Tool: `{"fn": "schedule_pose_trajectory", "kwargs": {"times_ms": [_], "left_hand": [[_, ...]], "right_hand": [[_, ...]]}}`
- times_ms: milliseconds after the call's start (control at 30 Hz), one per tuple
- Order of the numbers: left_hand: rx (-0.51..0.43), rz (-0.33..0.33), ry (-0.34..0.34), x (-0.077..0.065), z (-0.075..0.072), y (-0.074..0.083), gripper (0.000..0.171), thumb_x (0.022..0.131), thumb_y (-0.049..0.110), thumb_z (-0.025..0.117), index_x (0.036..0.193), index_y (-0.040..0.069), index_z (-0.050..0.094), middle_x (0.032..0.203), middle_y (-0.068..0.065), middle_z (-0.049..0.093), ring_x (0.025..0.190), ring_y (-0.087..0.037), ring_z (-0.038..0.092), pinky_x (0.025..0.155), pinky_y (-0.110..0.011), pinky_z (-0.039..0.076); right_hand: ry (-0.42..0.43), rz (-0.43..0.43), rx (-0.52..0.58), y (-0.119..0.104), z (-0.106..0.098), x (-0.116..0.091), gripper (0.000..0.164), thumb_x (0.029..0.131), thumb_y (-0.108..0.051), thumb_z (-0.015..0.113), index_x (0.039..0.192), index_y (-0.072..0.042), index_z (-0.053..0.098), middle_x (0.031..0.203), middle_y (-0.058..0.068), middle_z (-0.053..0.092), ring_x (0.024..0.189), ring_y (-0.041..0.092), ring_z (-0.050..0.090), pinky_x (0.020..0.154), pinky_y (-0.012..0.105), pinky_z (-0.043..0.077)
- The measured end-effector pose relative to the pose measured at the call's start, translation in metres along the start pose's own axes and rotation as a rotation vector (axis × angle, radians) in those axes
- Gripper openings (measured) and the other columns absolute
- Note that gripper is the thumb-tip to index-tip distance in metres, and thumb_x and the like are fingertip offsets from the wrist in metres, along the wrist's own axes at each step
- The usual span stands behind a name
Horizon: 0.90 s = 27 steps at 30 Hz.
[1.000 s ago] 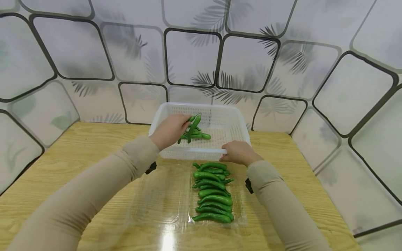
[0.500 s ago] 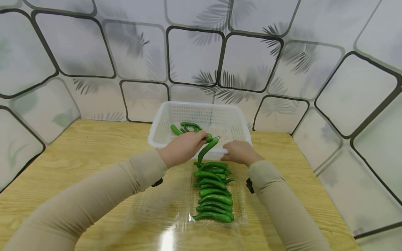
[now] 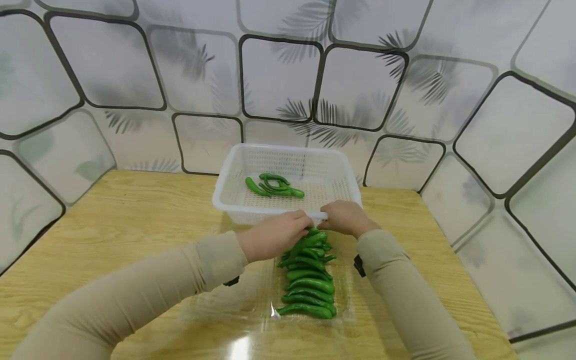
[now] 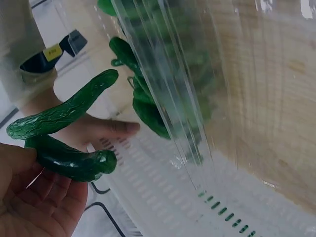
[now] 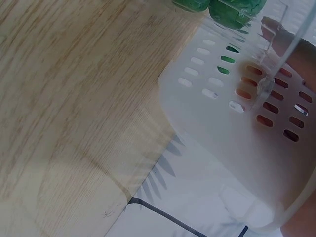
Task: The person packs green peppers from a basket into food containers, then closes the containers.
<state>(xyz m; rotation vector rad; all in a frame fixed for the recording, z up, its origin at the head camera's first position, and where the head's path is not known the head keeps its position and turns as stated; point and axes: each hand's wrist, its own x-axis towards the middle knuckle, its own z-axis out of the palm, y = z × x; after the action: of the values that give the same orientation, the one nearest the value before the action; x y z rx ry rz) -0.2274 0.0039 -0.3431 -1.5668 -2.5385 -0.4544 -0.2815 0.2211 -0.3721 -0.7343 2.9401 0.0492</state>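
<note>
My left hand (image 3: 275, 236) pinches a pair of green chili peppers over the far end of the clear plastic clamshell (image 3: 229, 300). In the left wrist view, one wrinkled pepper (image 4: 64, 111) slants up from the fingers and a glossier pepper (image 4: 74, 159) lies below it. A row of green chili peppers (image 3: 308, 285) fills the clamshell's right half, lying crosswise one behind another. At the front right of the white perforated basket (image 3: 245, 206), my right hand (image 3: 345, 218) grips the rim. Several more peppers (image 3: 275, 189) lie inside the basket, left of its middle.
The open clamshell lies on a wood-grain table (image 3: 148, 215), directly in front of the basket. A patterned wall (image 3: 207, 145) stands close behind the basket, with wall panels on both sides.
My left hand has lifted the chili peppers out of the basket and brought them toward me, over the row's far end. My right hand keeps its hold on the basket rim.
</note>
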Motion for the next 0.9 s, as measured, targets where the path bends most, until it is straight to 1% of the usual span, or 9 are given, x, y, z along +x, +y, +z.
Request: {"fn": "schedule_pose_trajectory", "kwargs": {"times_ms": [133, 233, 333, 433, 533, 667, 767, 900], "left_hand": [[0.078, 0.050, -0.050, 0.000, 0.006, 0.007, 0.014, 0.097, 0.012, 0.051, 0.107, 0.005, 0.059, 0.102, -0.004, 0.057, 0.091, -0.015, 0.059, 0.077, -0.024, 0.048], [0.145, 0.072, -0.113, 0.000, 0.012, 0.012, 0.015, 0.097, 0.012, 0.051, 0.108, 0.006, 0.059, 0.100, -0.004, 0.056, 0.089, -0.014, 0.059, 0.077, -0.023, 0.047], [0.190, 0.076, -0.186, 0.000, 0.018, 0.017, 0.017, 0.097, 0.013, 0.052, 0.111, 0.007, 0.060, 0.099, -0.002, 0.056, 0.087, -0.012, 0.057, 0.073, -0.020, 0.047], [0.214, 0.059, -0.247, 0.001, 0.023, 0.020, 0.018, 0.097, 0.016, 0.052, 0.112, 0.010, 0.061, 0.099, -0.001, 0.057, 0.086, -0.010, 0.056, 0.069, -0.018, 0.047], [0.235, 0.035, -0.277, 0.003, 0.027, 0.022, 0.018, 0.097, 0.019, 0.052, 0.109, 0.013, 0.064, 0.095, 0.001, 0.058, 0.082, -0.009, 0.057, 0.065, -0.018, 0.047], [0.265, 0.027, -0.297, 0.006, 0.033, 0.024, 0.017, 0.097, 0.020, 0.052, 0.106, 0.014, 0.065, 0.093, 0.002, 0.059, 0.081, -0.009, 0.058, 0.065, -0.018, 0.047], [0.264, 0.028, -0.299, 0.009, 0.037, 0.025, 0.018, 0.097, 0.022, 0.051, 0.105, 0.014, 0.066, 0.093, 0.002, 0.060, 0.082, -0.008, 0.058, 0.065, -0.018, 0.048], [0.251, 0.036, -0.319, 0.011, 0.043, 0.025, 0.017, 0.097, 0.020, 0.053, 0.104, 0.014, 0.066, 0.094, 0.003, 0.062, 0.082, -0.007, 0.058, 0.067, -0.016, 0.047]], "right_hand": [[-0.011, 0.004, 0.033, 0.000, -0.001, -0.001, 0.028, 0.084, -0.038, 0.068, 0.071, -0.018, 0.053, 0.061, -0.005, 0.052, 0.053, 0.012, 0.048, 0.050, 0.028, 0.035], [-0.014, 0.002, 0.039, 0.000, -0.002, -0.002, 0.028, 0.084, -0.038, 0.068, 0.071, -0.018, 0.053, 0.062, -0.006, 0.052, 0.053, 0.011, 0.048, 0.049, 0.028, 0.035], [-0.012, 0.004, 0.041, -0.001, -0.002, -0.002, 0.025, 0.084, -0.038, 0.068, 0.074, -0.019, 0.056, 0.063, -0.006, 0.053, 0.054, 0.011, 0.049, 0.049, 0.028, 0.035], [-0.007, 0.008, 0.046, -0.001, -0.003, -0.002, 0.023, 0.084, -0.038, 0.068, 0.077, -0.019, 0.058, 0.065, -0.006, 0.055, 0.054, 0.012, 0.049, 0.049, 0.028, 0.036], [-0.004, 0.008, 0.046, -0.001, -0.003, -0.002, 0.022, 0.084, -0.038, 0.068, 0.077, -0.019, 0.059, 0.066, -0.006, 0.056, 0.054, 0.012, 0.050, 0.048, 0.028, 0.036], [-0.011, 0.009, 0.039, 0.001, -0.002, -0.001, 0.025, 0.085, -0.039, 0.067, 0.075, -0.019, 0.056, 0.063, -0.006, 0.053, 0.053, 0.012, 0.049, 0.048, 0.028, 0.036], [-0.016, 0.010, 0.036, 0.001, -0.001, 0.000, 0.027, 0.085, -0.040, 0.067, 0.073, -0.019, 0.054, 0.062, -0.005, 0.052, 0.053, 0.012, 0.049, 0.048, 0.028, 0.035], [-0.028, 0.014, 0.036, 0.001, 0.000, 0.000, 0.028, 0.085, -0.041, 0.066, 0.073, -0.018, 0.053, 0.062, -0.005, 0.051, 0.053, 0.012, 0.048, 0.048, 0.028, 0.035]]}}
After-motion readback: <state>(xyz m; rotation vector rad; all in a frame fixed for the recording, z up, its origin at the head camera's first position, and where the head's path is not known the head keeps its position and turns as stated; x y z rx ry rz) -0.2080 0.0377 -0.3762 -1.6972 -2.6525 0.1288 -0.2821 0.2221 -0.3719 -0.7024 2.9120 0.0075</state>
